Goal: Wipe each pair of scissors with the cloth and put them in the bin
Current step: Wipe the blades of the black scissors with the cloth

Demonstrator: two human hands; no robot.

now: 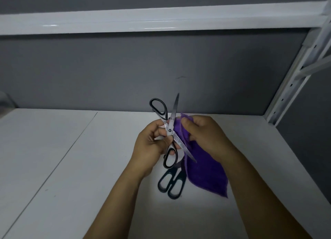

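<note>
Grey wall backs a white table. Above it, the right hand grips a purple cloth with curled fingers. The left hand pinches the spread-open scissors beside the cloth. A second pair of scissors lies on the table below.

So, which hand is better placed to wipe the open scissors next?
The right hand, probably: it grips the purple cloth right beside the blades of the open scissors. The left hand is occupied, holding them near the pivot and the lower handle.
</note>
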